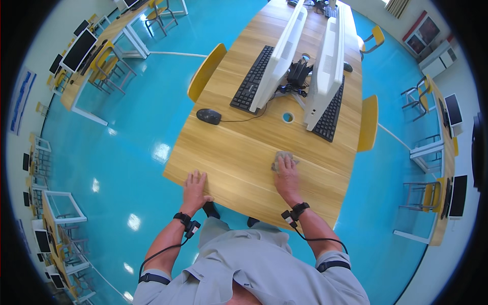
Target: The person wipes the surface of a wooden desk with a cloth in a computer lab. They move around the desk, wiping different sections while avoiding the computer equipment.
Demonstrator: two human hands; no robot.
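Observation:
My right hand [286,179] presses a crumpled greyish-brown cloth [281,155] onto the wooden tabletop [236,152], right of its middle. Part of the cloth is hidden beneath the fingers. At the table's near left edge, my left hand [195,190] rests with its fingers apart on the wood, holding nothing. Farther off on the same table lies a black computer mouse [209,116], its cable running right towards a round cable hole [288,117].
Two white-backed monitors [280,57] [327,72] stand back to back past the cable hole, beside black keyboards [252,78] [329,114]. Yellow chairs [207,72] [368,124] stand at both table sides. More desks with monitors line the room.

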